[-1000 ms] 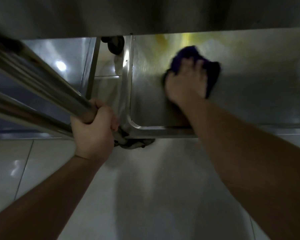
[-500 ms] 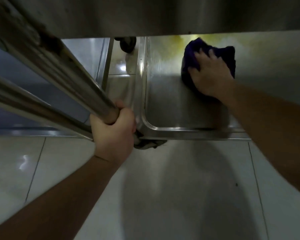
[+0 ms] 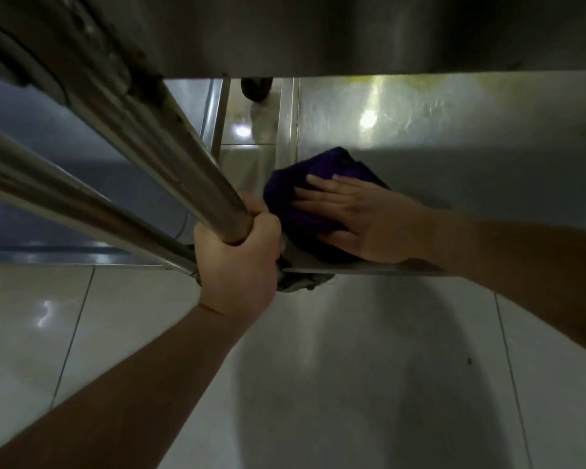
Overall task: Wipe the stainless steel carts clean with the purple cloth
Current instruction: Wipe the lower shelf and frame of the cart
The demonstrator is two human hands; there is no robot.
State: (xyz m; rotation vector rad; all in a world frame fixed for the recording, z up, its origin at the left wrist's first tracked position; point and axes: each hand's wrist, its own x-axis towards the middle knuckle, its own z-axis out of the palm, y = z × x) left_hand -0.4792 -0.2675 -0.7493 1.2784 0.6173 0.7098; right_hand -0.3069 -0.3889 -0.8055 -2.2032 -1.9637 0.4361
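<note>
Under the flat right hand (image 3: 362,218) lies the purple cloth (image 3: 305,194); left hand (image 3: 241,262) grips a cart post (image 3: 170,140).

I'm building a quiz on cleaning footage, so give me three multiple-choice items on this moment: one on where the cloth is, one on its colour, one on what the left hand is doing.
1. Where does the cloth lie?
A. On the cart's bottom shelf, near its front left corner
B. On the floor tiles
C. Draped over the upright tube

2. What colour is the cloth?
A. Yellow
B. Purple
C. White

3. What is the left hand doing?
A. Hanging free
B. Pressing flat on the shelf
C. Gripping the cart's upright tube

Answers:
1 A: the right hand presses it flat on the shelf beside the corner post.
2 B: it shows deep purple against the grey steel.
3 C: its fingers curl round the tube's lower end.
</note>
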